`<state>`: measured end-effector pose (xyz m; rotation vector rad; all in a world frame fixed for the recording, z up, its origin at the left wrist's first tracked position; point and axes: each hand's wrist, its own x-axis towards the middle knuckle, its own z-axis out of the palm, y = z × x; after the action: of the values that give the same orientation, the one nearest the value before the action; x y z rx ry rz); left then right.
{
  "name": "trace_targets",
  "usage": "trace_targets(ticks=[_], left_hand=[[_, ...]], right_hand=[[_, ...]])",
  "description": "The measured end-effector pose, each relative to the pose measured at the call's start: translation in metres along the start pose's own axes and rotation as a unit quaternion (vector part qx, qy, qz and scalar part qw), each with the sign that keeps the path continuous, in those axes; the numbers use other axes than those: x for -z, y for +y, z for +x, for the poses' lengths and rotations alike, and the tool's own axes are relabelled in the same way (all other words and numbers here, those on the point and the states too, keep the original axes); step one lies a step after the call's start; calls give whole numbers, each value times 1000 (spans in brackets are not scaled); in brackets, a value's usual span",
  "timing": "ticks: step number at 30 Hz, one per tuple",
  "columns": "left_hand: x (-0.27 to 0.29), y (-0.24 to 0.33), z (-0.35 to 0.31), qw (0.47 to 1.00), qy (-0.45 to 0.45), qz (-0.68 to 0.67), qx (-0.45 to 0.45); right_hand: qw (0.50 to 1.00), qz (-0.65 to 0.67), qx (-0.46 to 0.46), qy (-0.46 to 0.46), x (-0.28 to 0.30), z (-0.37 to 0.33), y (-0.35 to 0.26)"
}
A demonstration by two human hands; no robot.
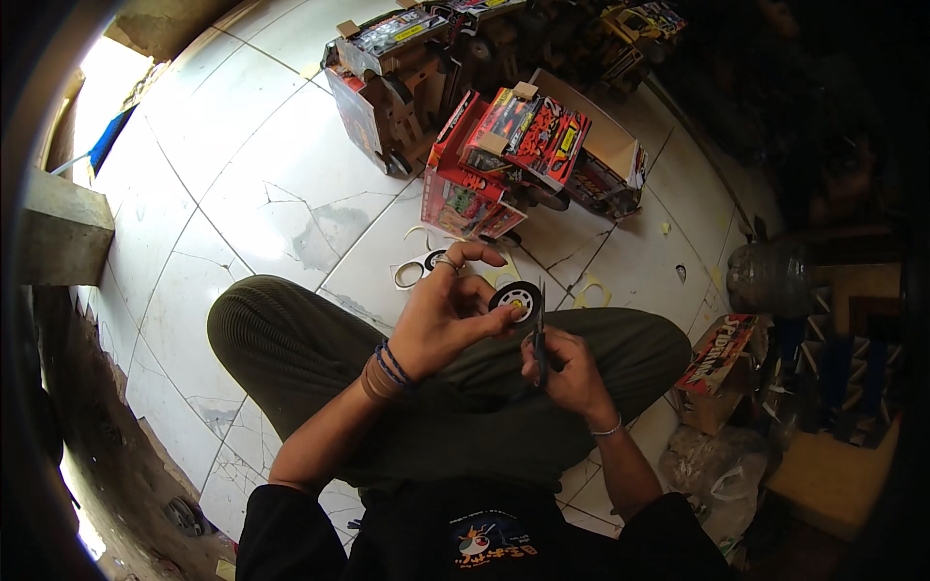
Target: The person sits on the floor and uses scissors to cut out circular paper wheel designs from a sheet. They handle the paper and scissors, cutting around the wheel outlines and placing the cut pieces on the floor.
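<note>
Between the thumb and fingers of my left hand (450, 315) is a round wheel cutout (516, 302), black at the rim with a white and yellow centre. My right hand (570, 368) grips a pair of scissors (540, 334), blades pointing away from me. The blades stand right beside the wheel cutout's right edge; whether they touch it I cannot tell. Just beyond my left hand, a white sheet scrap (407, 275) with a round hole lies on the floor. Another wheel cutout (435, 259) shows next to it, partly hidden by my fingers.
Red toy trucks (528, 136) made of printed card stand ahead, with more card vehicles (387, 87) behind them. Yellowish scraps (591, 290) lie on the cracked white tiles (281, 213). To the right are a printed box (717, 353) and a clear plastic bag (722, 474). My crossed legs frame the work.
</note>
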<state>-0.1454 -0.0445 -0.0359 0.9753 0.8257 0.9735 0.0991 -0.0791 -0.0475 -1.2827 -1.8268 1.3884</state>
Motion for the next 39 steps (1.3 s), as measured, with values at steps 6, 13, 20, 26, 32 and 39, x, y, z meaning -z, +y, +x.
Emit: trace_targets(ticks=[6, 13, 20, 26, 32, 39], left_hand=[[0, 1, 0, 1000, -6, -1, 2], [0, 4, 0, 1000, -14, -21, 14], [-1, 6, 2, 999, -16, -25, 19], [1, -2, 2, 999, -8, -12, 41], [3, -12, 1, 996, -6, 87, -8], [-22, -33, 8, 999, -49, 11, 18]], right_hand=[[1000, -9, 6, -2, 1, 1, -2], [1000, -21, 17, -12, 8, 0, -4], [996, 81, -9, 37, 4, 1, -3], [940, 305, -93, 122, 6, 13, -9], [939, 320, -113, 57, 5, 20, -3], [935, 326, -136, -3, 27, 14, 22]])
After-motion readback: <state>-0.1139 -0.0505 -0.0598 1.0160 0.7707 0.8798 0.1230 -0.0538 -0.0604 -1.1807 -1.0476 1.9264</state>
